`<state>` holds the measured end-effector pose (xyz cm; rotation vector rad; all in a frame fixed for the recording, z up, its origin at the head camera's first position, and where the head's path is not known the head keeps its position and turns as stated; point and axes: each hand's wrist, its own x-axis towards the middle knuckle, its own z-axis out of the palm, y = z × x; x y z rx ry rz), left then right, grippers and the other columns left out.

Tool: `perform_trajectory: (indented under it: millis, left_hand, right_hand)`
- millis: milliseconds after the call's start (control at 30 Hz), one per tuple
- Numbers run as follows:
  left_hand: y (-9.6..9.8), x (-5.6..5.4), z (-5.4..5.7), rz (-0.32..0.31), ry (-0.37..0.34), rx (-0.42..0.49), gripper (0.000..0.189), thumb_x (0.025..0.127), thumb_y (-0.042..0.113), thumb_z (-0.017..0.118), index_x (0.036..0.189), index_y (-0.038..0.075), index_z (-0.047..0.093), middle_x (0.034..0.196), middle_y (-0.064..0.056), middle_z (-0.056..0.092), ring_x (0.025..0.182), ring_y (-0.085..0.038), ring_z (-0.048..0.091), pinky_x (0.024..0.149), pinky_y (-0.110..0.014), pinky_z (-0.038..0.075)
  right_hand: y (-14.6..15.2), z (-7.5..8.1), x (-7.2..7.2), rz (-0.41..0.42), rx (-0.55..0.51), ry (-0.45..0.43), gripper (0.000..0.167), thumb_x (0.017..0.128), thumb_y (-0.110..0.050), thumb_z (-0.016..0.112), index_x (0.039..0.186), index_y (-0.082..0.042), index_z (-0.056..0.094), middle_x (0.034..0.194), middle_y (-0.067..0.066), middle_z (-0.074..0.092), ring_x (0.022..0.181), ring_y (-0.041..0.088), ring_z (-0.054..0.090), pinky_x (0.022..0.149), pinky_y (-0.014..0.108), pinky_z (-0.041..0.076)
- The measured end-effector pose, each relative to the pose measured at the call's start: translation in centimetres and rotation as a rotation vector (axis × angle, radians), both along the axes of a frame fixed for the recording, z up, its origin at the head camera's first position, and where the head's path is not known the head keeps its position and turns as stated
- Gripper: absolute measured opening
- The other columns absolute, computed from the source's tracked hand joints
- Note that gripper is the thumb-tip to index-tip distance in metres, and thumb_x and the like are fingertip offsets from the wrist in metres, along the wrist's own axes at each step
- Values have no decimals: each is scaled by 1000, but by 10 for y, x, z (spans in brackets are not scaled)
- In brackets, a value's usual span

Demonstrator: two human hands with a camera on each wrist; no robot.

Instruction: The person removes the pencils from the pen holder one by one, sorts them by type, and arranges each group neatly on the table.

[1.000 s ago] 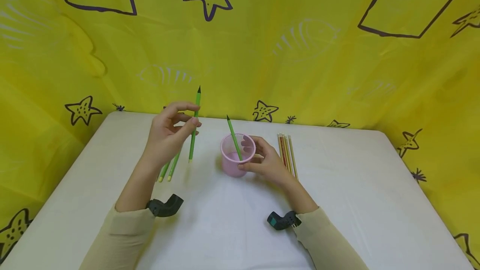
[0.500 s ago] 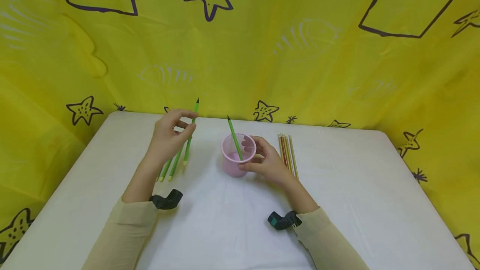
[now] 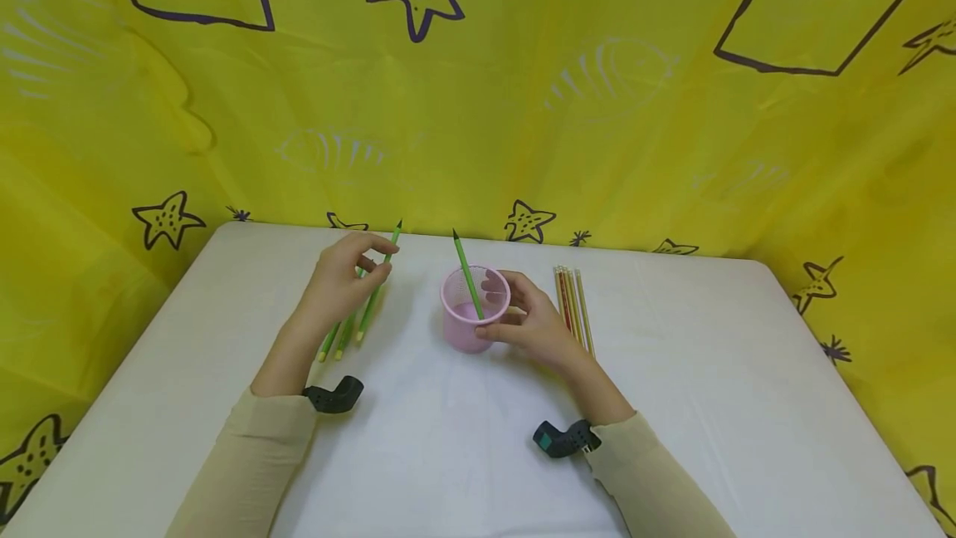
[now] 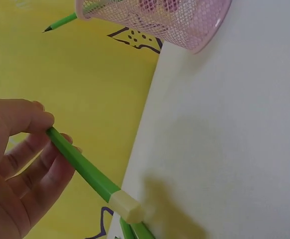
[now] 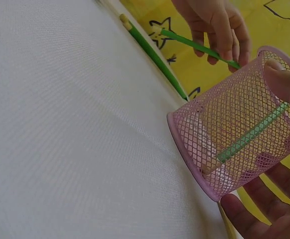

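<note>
My left hand (image 3: 347, 276) pinches a green pencil (image 4: 87, 172) between thumb and fingers, its dark point up and its pale yellow end down. The pencil leans over other green pencils (image 3: 329, 340) lying on the table beneath that hand, partly hidden by it. My right hand (image 3: 534, 318) grips the pink mesh pencil cup (image 3: 466, 335) from its right side, thumb at the front of the rim and fingers behind. Inside the cup another green pencil (image 3: 468, 276) leans, point up, and shows through the mesh in the right wrist view.
To the right of the cup lie several gold and red pencils (image 3: 573, 310) side by side, partly behind the right hand. A white cloth (image 3: 709, 405) covers the table. Behind it hangs a yellow curtain (image 3: 478, 106) with drawn starfish and fish.
My left hand has come down with its green pencil, tilting it over the green pencils on the table. The right hand and cup have stayed put.
</note>
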<state>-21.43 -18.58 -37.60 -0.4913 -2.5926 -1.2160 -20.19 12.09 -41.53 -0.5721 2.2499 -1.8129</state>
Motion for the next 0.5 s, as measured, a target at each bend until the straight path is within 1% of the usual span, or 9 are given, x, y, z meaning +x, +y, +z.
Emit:
perform_trajectory:
  millis: [167,267,367,433,500]
  left_hand:
    - [0,-1,-3,35,-82,-37,22,94,8,66,116,7,68,119,-11,66,87,-28,67,76,-41,57]
    - [0,-2,-4,53,-156,-64,24,95,9,65,118,7,68,121,-12,66,87,-26,66,73,-37,56]
    - [0,-3,-5,54,-217,-92,25,95,11,64,119,6,68,123,-13,65,85,-25,65,69,-33,55]
    - [-1,-3,-7,52,-235,-103,25,95,11,64,119,6,68,124,-14,64,83,-24,64,66,-31,54]
    - [-1,-3,-9,51,-239,-111,26,94,11,64,119,5,68,123,-14,65,80,-23,63,64,-30,53]
  right_hand:
    - [0,1,1,-2,2,4,83,74,-6,87,145,-6,44,139,12,57,127,33,55,102,48,52]
    - [0,2,1,-4,4,2,83,74,-7,87,145,-7,44,139,13,57,126,34,55,101,47,52]
    - [0,2,0,-4,4,0,83,74,-6,87,145,-6,44,139,13,57,125,34,56,101,47,52]
    - [0,2,0,-2,2,-3,83,74,-6,87,145,-6,44,139,13,57,125,34,56,101,47,52]
    - [0,2,1,0,-2,-3,83,74,-5,87,144,-6,44,140,13,57,126,35,56,102,48,51]
